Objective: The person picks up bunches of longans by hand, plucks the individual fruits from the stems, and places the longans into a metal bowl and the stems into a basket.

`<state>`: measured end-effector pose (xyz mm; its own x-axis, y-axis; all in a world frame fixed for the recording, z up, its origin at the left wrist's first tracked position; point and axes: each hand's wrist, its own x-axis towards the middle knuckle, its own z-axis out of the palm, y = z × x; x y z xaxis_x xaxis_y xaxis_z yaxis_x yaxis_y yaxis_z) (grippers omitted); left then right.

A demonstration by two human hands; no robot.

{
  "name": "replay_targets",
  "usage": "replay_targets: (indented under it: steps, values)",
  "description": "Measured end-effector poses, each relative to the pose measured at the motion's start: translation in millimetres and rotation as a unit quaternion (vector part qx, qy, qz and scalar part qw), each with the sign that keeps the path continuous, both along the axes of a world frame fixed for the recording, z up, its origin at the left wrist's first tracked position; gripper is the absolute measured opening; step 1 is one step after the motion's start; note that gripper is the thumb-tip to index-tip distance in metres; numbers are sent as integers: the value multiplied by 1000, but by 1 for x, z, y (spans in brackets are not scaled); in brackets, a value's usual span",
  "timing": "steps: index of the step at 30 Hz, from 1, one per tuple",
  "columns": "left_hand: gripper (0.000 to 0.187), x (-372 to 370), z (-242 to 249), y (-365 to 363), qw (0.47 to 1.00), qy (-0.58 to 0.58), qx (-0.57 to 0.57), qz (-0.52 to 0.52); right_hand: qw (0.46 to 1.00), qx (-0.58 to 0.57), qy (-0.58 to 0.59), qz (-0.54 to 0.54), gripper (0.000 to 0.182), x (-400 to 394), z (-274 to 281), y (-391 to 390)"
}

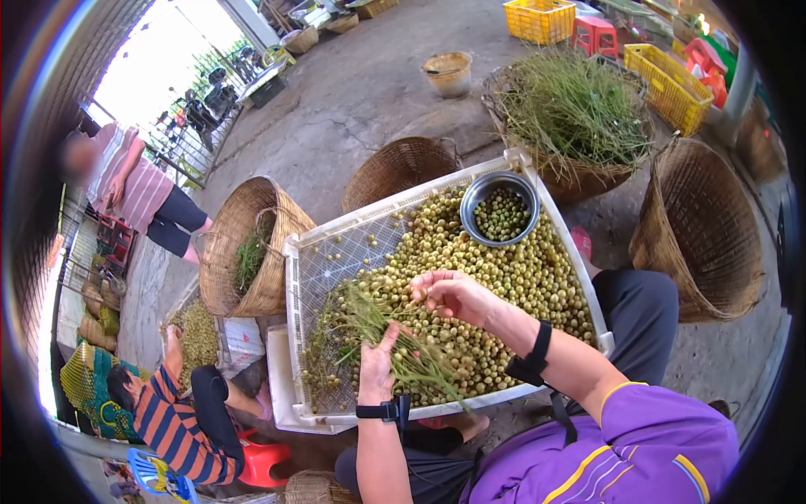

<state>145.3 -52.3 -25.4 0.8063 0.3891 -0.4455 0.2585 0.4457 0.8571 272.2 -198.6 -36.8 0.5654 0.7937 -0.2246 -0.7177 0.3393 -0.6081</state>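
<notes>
My left hand (378,365) is closed around a bunch of thin green stems (420,361) over a white plastic crate (295,353). Just beyond it, my right hand (457,298) has its fingers curled together in a pinch; whatever is between the fingertips is too small to make out. Under both hands lies a spread of small round yellow-green fruits (537,298), thickest on the crate's right side. A metal bowl (464,220) with smaller, darker round fruits rests on top of them at the far right corner. Leafy sprigs lie under my left hand.
Wicker baskets stand around the crate: one with some greens (290,227), one behind (378,172), a tall one (705,235) at right. A big basket (571,181) is heaped with green stalks. At left sits a person in a striped shirt (180,424); another person (126,181) stands farther back.
</notes>
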Motion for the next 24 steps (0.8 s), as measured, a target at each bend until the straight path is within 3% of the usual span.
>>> replay_targets:
  steps: [1, 3, 5, 6, 8, 11, 15, 18, 19, 21, 23, 24]
  values:
    - [24, 2, 1, -3, 996, 38, 40, 68, 998, -25, -52, 24, 20, -6, 7, -5]
    - [28, 5, -15, 4, 997, 20, 32, 64, 974, -164, -137, 76, 20, -18, 26, -10]
    - [31, 8, -20, 3, 993, 14, 70, 98, 945, -149, -289, 35, 24, -32, 2, -1]
    - [32, 11, -15, -6, 976, 53, 156, 140, 908, -210, -360, 35, 27, -38, 7, 1]
    - [34, 12, -34, 0, 975, 40, 178, 125, 824, -338, -452, 51, 33, -44, 17, -1]
    - [33, 15, -33, -6, 973, -12, 197, 117, 786, -316, -530, 26, 32, -49, -2, 6]
    - [28, 14, -31, -6, 966, 5, 247, 74, 794, -316, -520, 18, 27, -45, -8, 7]
    - [25, 13, -38, -3, 954, 22, 290, 76, 871, -287, -383, 109, 24, -30, -20, 9]
    - [25, 13, -44, -1, 943, 16, 323, 79, 871, -288, -384, 109, 24, -28, -20, 8]
    - [26, 9, -51, 2, 932, 9, 354, 82, 951, -224, -203, 65, 20, -27, -19, 5]
    - [26, 6, -55, 9, 973, -4, 185, 139, 976, -180, -124, 20, 17, -20, -17, -5]
    - [28, 5, -52, 11, 977, -12, 152, 148, 985, -147, -92, 4, 20, -16, -15, -13]
